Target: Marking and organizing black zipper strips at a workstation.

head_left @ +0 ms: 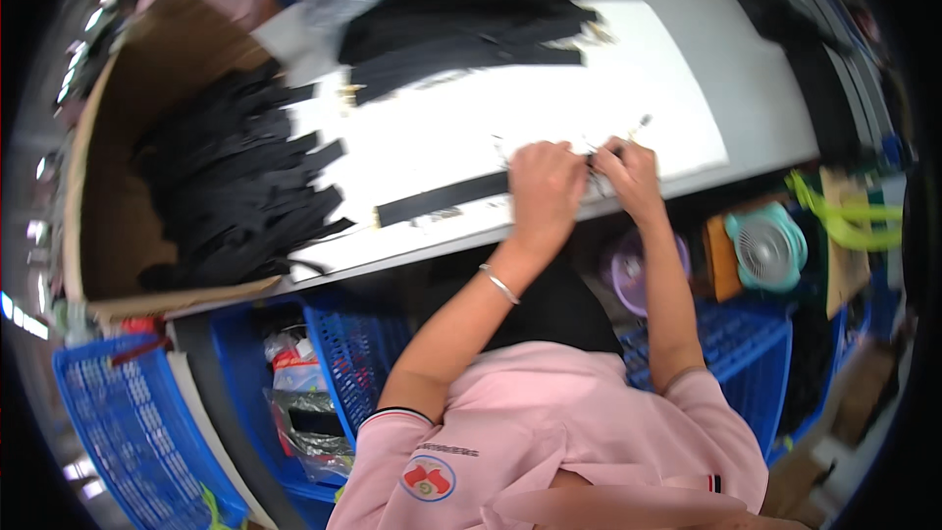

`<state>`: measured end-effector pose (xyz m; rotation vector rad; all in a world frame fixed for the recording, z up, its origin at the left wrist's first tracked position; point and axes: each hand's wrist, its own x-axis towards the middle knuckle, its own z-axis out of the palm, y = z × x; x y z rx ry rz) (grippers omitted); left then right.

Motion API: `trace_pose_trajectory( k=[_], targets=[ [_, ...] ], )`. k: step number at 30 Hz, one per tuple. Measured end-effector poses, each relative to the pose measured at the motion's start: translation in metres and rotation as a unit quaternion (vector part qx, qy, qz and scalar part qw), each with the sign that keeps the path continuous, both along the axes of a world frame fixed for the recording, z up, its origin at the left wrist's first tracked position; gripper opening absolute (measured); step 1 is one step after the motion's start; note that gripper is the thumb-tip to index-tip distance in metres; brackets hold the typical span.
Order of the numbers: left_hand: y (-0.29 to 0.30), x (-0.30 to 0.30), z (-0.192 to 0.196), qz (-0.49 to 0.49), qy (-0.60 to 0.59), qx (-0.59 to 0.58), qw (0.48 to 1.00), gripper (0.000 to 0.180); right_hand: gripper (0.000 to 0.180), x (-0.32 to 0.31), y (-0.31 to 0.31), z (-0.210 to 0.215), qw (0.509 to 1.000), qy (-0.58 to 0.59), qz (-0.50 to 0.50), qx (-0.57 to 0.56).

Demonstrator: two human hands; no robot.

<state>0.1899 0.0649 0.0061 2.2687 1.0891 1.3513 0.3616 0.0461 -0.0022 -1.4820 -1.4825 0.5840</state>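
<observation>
Both hands are together at the near edge of the table, close enough that the fingertips almost meet. The left hand is curled down over the end of a long black strip, knuckles up, pinning it flat. The right hand is pinched on something tiny at that same end, most likely a small metal fitting, though it is too small to make out. So both hands are closed on the strip's right-hand end, and the rest of it trails off to the left across the white sheet that covers the table.

To my eye this is fiddly fingertip work, and the way to do it well is to keep the left hand pressing the strip down so the end cannot twist while the right hand lines the small part up squarely.

Further out, a heap of the same black strips lies at the far side of the sheet, partly under clear plastic. To the left, an open cardboard box is stuffed with many more of them. Under the table stand blue plastic crates, and off to the right sits a small teal fan.
</observation>
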Motion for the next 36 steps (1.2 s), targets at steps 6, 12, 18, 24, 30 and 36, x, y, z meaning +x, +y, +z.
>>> trace_pose_trajectory(
  k=[6,12,18,24,30,36],
  targets=[
    [-0.007,-0.001,-0.004,-0.037,-0.09,-0.088,0.991,0.017,0.022,0.023,-0.016,-0.021,0.977,0.208,-0.016,-0.036],
    [-0.026,-0.103,0.163,-0.171,-0.068,-0.14,0.973,0.021,0.025,0.017,-0.006,-0.021,0.981,0.193,-0.001,-0.019],
    [-0.077,-0.151,0.288,-0.262,0.002,0.184,0.947,0.023,0.024,0.041,0.004,-0.048,0.979,0.204,0.004,0.001],
    [-0.1,-0.174,0.324,-0.197,0.078,0.336,0.918,0.015,0.021,0.022,0.007,-0.03,0.98,0.196,-0.006,0.039],
    [-0.152,-0.192,0.311,-0.037,0.122,0.159,0.979,0.02,0.015,0.004,-0.007,-0.004,0.991,0.13,0.001,-0.015],
    [-0.124,-0.223,0.228,-0.059,0.096,0.003,0.994,0.02,0.046,-0.032,0.009,0.023,0.963,-0.259,0.024,0.074]
  ],
)
